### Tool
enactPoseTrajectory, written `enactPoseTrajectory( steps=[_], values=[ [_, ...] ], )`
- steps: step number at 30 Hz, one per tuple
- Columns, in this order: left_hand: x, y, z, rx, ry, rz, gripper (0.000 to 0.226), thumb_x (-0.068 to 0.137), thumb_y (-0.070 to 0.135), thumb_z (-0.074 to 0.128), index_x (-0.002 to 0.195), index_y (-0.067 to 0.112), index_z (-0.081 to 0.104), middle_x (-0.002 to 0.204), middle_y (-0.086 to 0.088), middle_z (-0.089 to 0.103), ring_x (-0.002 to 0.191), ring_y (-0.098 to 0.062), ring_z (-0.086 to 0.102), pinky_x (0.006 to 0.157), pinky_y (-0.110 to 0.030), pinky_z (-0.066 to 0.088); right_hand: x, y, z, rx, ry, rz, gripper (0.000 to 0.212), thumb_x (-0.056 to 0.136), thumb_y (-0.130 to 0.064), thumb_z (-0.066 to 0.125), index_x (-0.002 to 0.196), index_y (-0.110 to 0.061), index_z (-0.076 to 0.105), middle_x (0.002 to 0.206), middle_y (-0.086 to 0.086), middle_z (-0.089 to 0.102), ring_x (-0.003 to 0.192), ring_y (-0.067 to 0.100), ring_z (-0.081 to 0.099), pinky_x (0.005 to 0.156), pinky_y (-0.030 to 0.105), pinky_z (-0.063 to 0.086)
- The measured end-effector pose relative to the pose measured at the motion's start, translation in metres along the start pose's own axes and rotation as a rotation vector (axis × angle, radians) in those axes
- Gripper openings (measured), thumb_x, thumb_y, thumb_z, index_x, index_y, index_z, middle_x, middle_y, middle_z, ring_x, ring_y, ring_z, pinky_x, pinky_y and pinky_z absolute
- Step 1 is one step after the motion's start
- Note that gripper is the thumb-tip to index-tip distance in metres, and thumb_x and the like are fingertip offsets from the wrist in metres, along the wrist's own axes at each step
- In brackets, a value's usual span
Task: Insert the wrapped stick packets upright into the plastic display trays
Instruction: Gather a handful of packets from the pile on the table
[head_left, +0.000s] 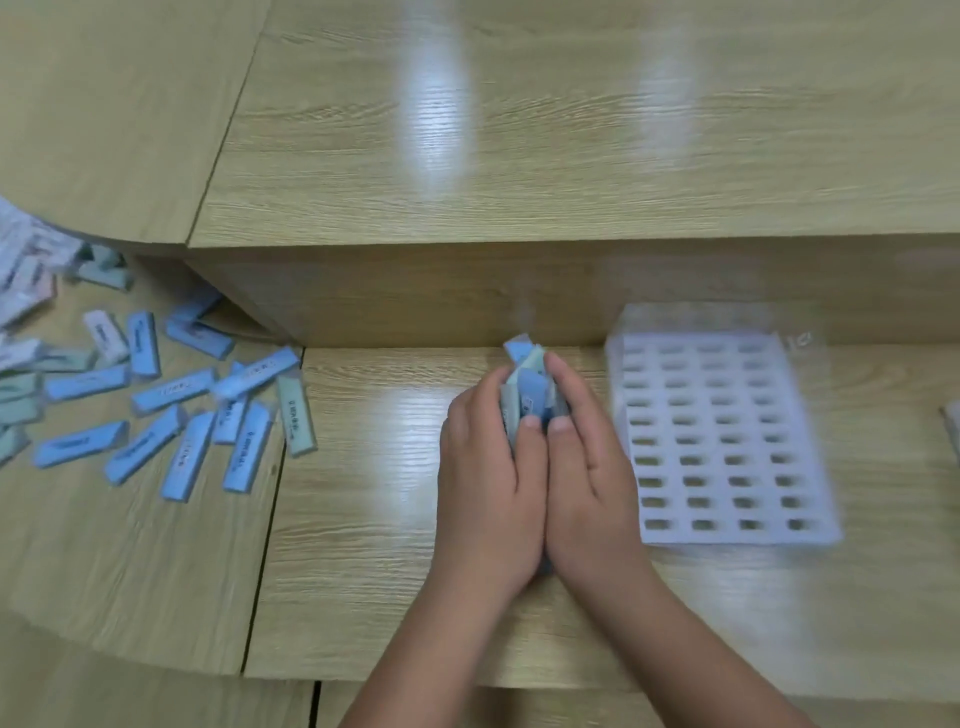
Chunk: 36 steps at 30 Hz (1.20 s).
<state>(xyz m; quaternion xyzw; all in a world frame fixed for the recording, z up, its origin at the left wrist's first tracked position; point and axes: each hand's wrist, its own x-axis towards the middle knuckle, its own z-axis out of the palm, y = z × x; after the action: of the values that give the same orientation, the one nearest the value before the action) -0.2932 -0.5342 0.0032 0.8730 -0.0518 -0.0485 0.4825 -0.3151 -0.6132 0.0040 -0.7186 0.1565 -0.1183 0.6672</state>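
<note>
1. At the middle of the table (363, 545), a bundle (527, 387) of blue and pale green wrapped packets stood on end, squeezed between two hands, its top poking out above the fingertips.
2. The left hand (485, 467) and right hand (597, 467) were cupped round the bundle, heels of the palms together, fingers curled close on its sides and both thumbs lying side by side on its near face. How many packets they held could not be told.
3. Just beside the right hand, to its right, lay the tray (709, 447), a white plate with rows of small slots. Motion blur softened it, but every slot that showed looked empty, so filling had probably not begun.
4. Well apart to the left, loose packets (171, 415) lay flat in a scatter, mostly blue with a few green, and a paler heap ran off the frame's edge.
5. Behind everything rose a wooden ledge (519, 130), glossy with reflected light.
6. What could go wrong: the packets were slick and held only by sideways pressure, so easing either hand to pick one out could let the bundle splay or topple. The slots looked narrow, so a tilted packet might catch on a rim or nudge the light tray.
</note>
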Motion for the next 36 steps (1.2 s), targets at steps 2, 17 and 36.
enactPoseTrajectory(
  steps=[2,17,36],
  values=[
    [0.002,0.006,0.011,0.073,-0.007,0.039,0.054,0.094,0.045,0.029,0.142,0.024,0.042,0.134,0.007,0.049,0.123,-0.007,0.043,0.104,-0.028,0.035,0.004,0.003,-0.015,-0.094,0.004,-0.015,0.043,0.099,-0.023,0.033,0.133,-0.048,0.041,0.14,-0.019,0.051,0.132,0.005,0.047,0.111,0.036,0.039],
    [0.0,0.047,0.086,-0.144,-0.001,0.058,0.062,0.09,0.02,0.056,0.147,0.03,0.035,0.146,0.009,0.042,0.138,-0.007,0.039,0.11,-0.034,0.041,0.03,0.013,-0.133,-0.68,-0.017,0.004,0.053,0.092,-0.03,0.048,0.144,-0.02,0.042,0.143,-0.005,0.047,0.136,0.01,0.037,0.114,0.034,0.031],
    [-0.046,0.036,0.036,0.268,0.022,-0.128,0.062,0.069,0.061,0.071,0.12,0.03,0.051,0.109,0.015,0.042,0.11,-0.014,0.05,0.088,-0.033,0.046,-0.022,-0.024,-0.159,-1.108,-0.073,-0.002,0.049,0.08,-0.029,0.068,0.125,-0.016,0.055,0.115,0.001,0.056,0.095,0.018,0.06,0.07,0.021,0.038]
  ],
)
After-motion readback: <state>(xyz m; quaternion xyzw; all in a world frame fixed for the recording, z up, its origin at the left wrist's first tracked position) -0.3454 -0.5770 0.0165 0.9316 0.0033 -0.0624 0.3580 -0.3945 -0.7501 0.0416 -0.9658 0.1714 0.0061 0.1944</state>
